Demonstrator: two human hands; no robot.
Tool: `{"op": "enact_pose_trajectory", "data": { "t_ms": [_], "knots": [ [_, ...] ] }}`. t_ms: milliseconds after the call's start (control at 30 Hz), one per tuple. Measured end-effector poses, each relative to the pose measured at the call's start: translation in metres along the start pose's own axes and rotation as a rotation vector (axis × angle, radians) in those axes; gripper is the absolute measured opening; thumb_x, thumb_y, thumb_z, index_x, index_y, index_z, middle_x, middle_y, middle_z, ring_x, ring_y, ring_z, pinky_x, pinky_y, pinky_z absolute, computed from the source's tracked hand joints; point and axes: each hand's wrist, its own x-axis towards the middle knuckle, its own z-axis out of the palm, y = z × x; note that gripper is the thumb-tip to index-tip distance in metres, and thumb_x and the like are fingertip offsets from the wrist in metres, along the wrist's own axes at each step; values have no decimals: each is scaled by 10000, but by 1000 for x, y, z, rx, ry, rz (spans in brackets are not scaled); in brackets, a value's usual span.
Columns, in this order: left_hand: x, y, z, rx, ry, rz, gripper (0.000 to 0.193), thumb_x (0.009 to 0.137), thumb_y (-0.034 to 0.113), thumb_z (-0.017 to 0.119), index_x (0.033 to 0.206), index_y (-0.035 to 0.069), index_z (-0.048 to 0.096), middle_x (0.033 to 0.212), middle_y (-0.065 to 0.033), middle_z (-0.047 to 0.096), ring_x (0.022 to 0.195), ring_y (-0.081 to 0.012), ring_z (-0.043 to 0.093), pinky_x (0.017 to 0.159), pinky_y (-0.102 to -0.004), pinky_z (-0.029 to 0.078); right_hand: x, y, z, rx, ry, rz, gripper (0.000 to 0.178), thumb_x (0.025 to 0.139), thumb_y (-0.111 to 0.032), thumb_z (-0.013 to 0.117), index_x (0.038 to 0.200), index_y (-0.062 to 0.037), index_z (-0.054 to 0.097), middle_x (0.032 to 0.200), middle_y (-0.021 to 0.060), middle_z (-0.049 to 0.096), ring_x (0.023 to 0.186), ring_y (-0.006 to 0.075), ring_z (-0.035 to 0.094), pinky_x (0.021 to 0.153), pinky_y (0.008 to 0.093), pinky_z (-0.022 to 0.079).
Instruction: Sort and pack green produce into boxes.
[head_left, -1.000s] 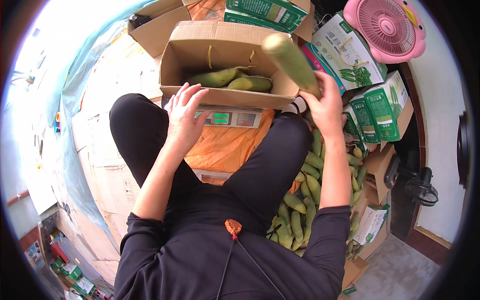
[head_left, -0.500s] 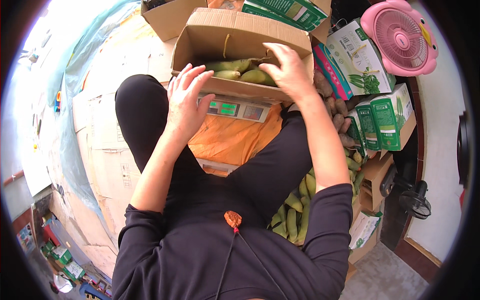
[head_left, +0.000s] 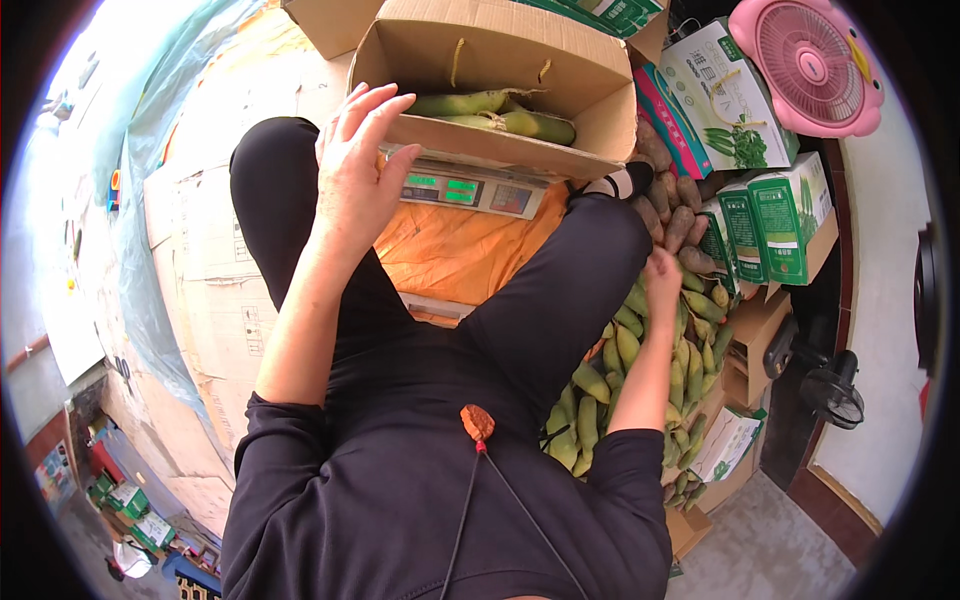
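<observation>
A cardboard box (head_left: 590, 100) with yellow cord handles holds several long green radishes (head_left: 535, 126). It rests on a digital scale (head_left: 510, 196) with lit green displays. My left hand (head_left: 362, 170) is open beside the box's near left corner, fingers apart, holding nothing. At the right, past my knee, my right hand (head_left: 662, 285) reaches down over the far end of a pile of green radishes (head_left: 590, 415). Its fingers are partly hidden, so whether they grip anything is unclear. Brown-pink tubers (head_left: 677, 228) lie just beyond that hand.
A pink fan (head_left: 810, 70) stands at the far right, next to a white-and-green carton (head_left: 715, 95). Green cartons (head_left: 780, 235) and a small black fan (head_left: 832, 395) are on the right. Flattened cardboard (head_left: 210, 300) and blue plastic sheeting (head_left: 150, 250) cover the left side.
My right hand has left the box's right side and come down to the radish pile at the right. My left hand stays near the box's left corner.
</observation>
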Motion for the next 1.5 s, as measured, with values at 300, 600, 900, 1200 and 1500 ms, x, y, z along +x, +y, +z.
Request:
{"op": "enact_pose_trajectory", "data": {
  "t_ms": [300,600,900,1200,1500],
  "knots": [
    [6,7,5,-30,-13,15,475,746,13,692,1204,93,593,1268,-104,555,1254,-306,457,1036,-416,378,-100,146,40,186,-86,282,249,863,-32,575,1101,30,613,861,45,617,777,135,575,710,272,470],
    [18,-3,0,-99,-42,-3,434,760,48,689,1180,101,594,1250,-85,554,1260,-313,438,1038,-422,347,-101,91,45,310,-90,574,194,890,-72,572,1068,-11,618,835,27,611,734,112,570,639,260,455],
    [97,-70,-23,201,-76,-129,445,815,166,668,1238,75,564,1221,-134,575,1167,-264,524,983,-364,401,23,-27,-14,152,74,49,208,886,-138,634,1015,26,632,837,13,621,746,72,550,665,228,452],
    [147,-134,19,250,-950,-465,707,786,576,647,1022,-88,598,981,-220,650,931,-291,627,804,-384,482,118,-164,-2,-209,-157,-81,553,848,-546,612,736,-4,618,583,39,552,576,121,513,580,288,430],
    [143,-149,48,247,-945,-486,607,848,329,608,1187,-135,414,1122,-328,577,1108,-404,566,930,-443,449,169,-170,40,-474,-398,-6,399,766,-348,622,818,44,677,723,197,661,713,284,658,686,394,494]
  ]
}}
